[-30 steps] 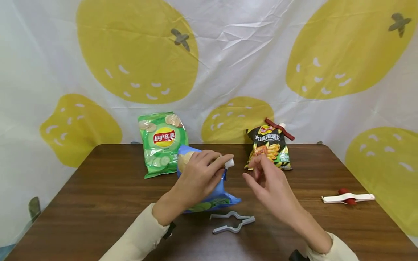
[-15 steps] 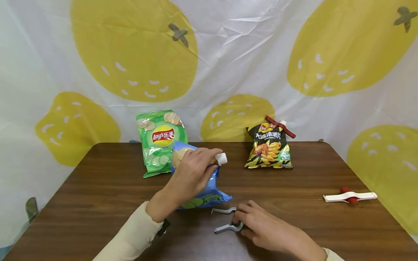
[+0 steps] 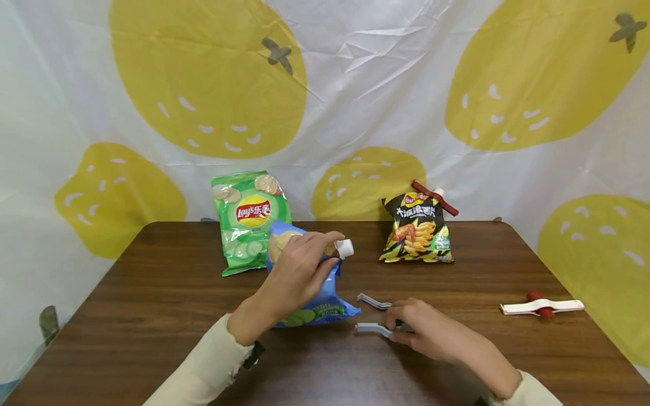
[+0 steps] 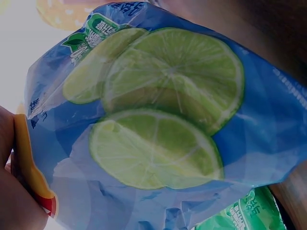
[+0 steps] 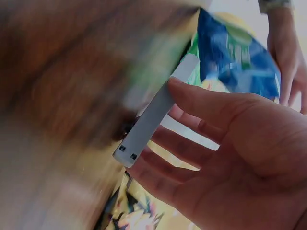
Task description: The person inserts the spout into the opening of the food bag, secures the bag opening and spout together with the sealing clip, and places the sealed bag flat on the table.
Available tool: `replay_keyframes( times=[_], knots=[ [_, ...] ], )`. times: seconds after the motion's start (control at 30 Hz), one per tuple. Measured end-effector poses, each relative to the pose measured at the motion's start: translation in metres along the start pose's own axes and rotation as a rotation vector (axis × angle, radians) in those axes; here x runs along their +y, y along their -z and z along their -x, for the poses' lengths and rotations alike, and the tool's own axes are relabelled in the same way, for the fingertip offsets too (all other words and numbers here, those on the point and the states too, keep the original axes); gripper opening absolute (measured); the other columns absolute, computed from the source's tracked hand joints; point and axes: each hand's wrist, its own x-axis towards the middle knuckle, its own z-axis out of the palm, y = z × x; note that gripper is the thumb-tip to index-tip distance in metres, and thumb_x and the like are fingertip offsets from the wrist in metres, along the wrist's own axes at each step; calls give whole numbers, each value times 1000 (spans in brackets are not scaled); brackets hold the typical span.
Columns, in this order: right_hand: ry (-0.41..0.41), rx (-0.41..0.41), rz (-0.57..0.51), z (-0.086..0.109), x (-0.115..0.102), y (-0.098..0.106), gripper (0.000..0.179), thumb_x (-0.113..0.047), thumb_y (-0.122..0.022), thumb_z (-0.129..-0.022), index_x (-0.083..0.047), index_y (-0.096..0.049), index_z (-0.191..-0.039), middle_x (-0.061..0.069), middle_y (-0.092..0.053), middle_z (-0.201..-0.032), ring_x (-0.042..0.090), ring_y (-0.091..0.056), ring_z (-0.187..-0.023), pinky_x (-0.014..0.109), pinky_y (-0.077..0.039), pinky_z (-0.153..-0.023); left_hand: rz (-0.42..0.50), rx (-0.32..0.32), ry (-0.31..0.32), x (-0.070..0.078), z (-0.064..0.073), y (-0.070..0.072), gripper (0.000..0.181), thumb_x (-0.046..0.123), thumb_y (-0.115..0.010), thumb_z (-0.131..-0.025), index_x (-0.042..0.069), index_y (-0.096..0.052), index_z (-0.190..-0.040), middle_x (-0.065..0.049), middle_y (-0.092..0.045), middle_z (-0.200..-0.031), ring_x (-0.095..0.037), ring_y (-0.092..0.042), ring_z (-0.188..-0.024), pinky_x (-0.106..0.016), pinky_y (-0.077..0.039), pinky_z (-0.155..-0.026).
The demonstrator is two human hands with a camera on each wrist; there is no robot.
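Near the middle of the table, my left hand [image 3: 297, 262] grips the gathered top of a blue chip bag [image 3: 317, 307]. A white cap-like piece [image 3: 345, 248] sticks out beside its fingertips. Lime slices are printed on the blue bag [image 4: 163, 86] in the left wrist view. To the right of the bag, my right hand [image 3: 429, 330] holds a grey bag clip [image 3: 373, 329] whose two arms are spread apart and point toward the bag. In the right wrist view, thumb and fingers pinch the clip [image 5: 151, 117]; part of it is hidden by the hand.
A green chip bag [image 3: 254, 225] leans at the back left, behind the blue one. At the back right stands a black chip bag [image 3: 416, 228] with a dark red clip [image 3: 434, 198] across its top. A white-and-red clip [image 3: 542, 307] lies near the right edge.
My right hand has come down onto the grey clip, taken hold of it and shifted it up and to the right. The left hand and blue bag have moved slightly left.
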Motion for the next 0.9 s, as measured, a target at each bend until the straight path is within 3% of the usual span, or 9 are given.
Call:
replay_keyframes(
  times=[0.1,0.23,0.4,0.47,0.63,0.9],
  knots=[
    [-8,73,-58,1,8,5,13,-9,-74,-89,-18,-65,-86,-14,-61,-83,4,-56,-77,28,-50,-67,7,2,4,0,0,-1,34,9,-70,-92,3,-60,-124,-5,-67,-107,-19,-62,-99,-38,-47,-77],
    [-28,265,-107,-2,6,11,10,-12,-74,-90,-18,-66,-88,-13,-63,-83,2,-56,-76,29,-52,-67,14,3,18,0,1,-2,34,11,-70,-93,1,-58,-123,-9,-67,-110,-20,-63,-99,-38,-48,-79],
    [10,483,-228,-13,-11,12,15,-8,-75,-89,-20,-69,-96,-1,-72,-110,12,-67,-99,33,-56,-86,44,9,42,3,1,1,35,11,-70,-93,1,-55,-122,-11,-65,-110,-21,-62,-98,-38,-47,-81],
    [29,499,-291,-18,-19,12,18,-8,-74,-89,-22,-69,-99,3,-69,-122,16,-67,-108,31,-54,-90,47,11,45,3,1,1,35,11,-70,-92,1,-55,-123,-10,-65,-110,-21,-62,-97,-38,-47,-81],
    [56,473,-427,-33,-36,14,17,-11,-73,-90,-23,-71,-102,3,-65,-131,20,-63,-119,30,-52,-93,63,2,32,6,1,1,39,8,-71,-91,1,-53,-125,-11,-65,-112,-22,-62,-96,-38,-48,-84],
    [104,492,-525,-55,-53,25,12,-10,-74,-89,-18,-71,-98,-1,-69,-109,16,-65,-102,37,-55,-87,93,-9,13,13,-2,2,43,1,-68,-87,3,-52,-127,-9,-64,-113,-22,-60,-97,-39,-48,-86]
  ],
)
